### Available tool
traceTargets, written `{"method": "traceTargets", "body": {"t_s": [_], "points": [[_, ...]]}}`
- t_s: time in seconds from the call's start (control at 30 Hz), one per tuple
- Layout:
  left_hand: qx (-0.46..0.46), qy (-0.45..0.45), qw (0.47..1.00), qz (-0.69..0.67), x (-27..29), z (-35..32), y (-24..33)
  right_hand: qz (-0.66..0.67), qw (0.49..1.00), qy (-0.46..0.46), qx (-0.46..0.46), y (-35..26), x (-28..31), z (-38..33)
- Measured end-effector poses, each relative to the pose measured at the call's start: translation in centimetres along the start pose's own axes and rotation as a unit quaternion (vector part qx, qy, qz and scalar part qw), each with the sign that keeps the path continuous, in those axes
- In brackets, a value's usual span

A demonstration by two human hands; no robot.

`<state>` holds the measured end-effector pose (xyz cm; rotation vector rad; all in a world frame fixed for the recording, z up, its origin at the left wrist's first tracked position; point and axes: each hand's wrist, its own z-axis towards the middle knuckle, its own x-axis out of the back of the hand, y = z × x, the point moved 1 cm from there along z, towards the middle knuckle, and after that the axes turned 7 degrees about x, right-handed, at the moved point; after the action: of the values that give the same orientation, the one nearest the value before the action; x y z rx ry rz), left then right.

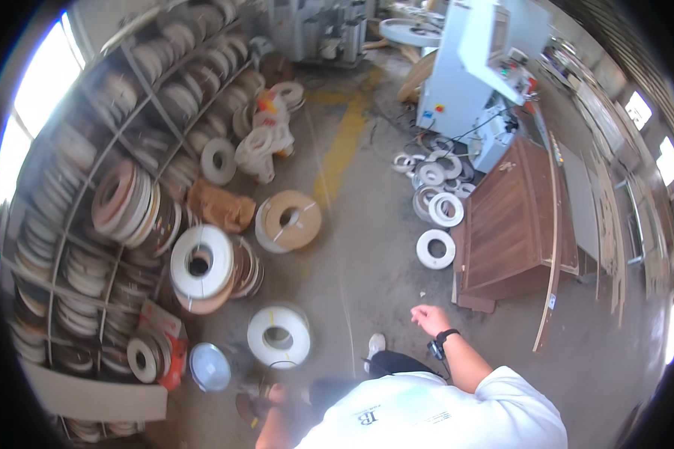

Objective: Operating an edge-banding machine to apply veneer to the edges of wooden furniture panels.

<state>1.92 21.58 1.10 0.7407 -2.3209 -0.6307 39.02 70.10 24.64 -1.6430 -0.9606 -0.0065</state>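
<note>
My right hand [430, 320] is out in front of me at waist height, over the bare floor, with a dark watch [442, 340] on its wrist. Its fingers are loosely bent and apart, with nothing seen in them. My left hand [275, 396] is low at my left side and smeared by motion. It seems closed around a dark brown object [249, 406], whose kind I cannot make out. A thin dark strip arches up beside that hand, in front of a large white roll of edge banding [278, 337] on the floor.
Shelves [82, 191] packed with banding rolls line the left. Stacked rolls [202, 262], a tan roll [290, 219] and a round pale-blue lid-like thing [210, 367] stand near. To the right are a brown wooden cabinet [509, 217], small white rolls [436, 248] and a pale machine [457, 97].
</note>
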Motion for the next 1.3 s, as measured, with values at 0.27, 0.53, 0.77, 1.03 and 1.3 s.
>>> {"method": "traceTargets", "body": {"t_s": [0.27, 0.53, 0.77, 1.03, 1.3], "points": [[-0.191, -0.104, 0.960, 0.179, -15.7, -4.2, 23.1, 0.068, 0.961, 0.244, 0.110, -7.0, 19.9, 9.4], [-0.162, -0.154, 0.913, 0.341, -23.4, 5.1, 36.6, 0.047, 0.921, 0.343, 0.176, -13.5, 38.4, 24.6], [0.031, -0.333, 0.942, 0.021, -25.9, 17.0, 47.8, -0.052, 0.900, 0.398, 0.168, -18.2, 54.5, 36.2], [-0.217, 0.000, 0.944, 0.249, -36.7, 6.4, 75.4, -0.196, 0.856, 0.455, 0.149, -17.3, 69.9, 50.9], [-0.183, 0.110, 0.954, 0.211, -41.5, 11.7, 64.0, -0.254, 0.849, 0.449, 0.118, -16.9, 82.6, 65.7]]}}
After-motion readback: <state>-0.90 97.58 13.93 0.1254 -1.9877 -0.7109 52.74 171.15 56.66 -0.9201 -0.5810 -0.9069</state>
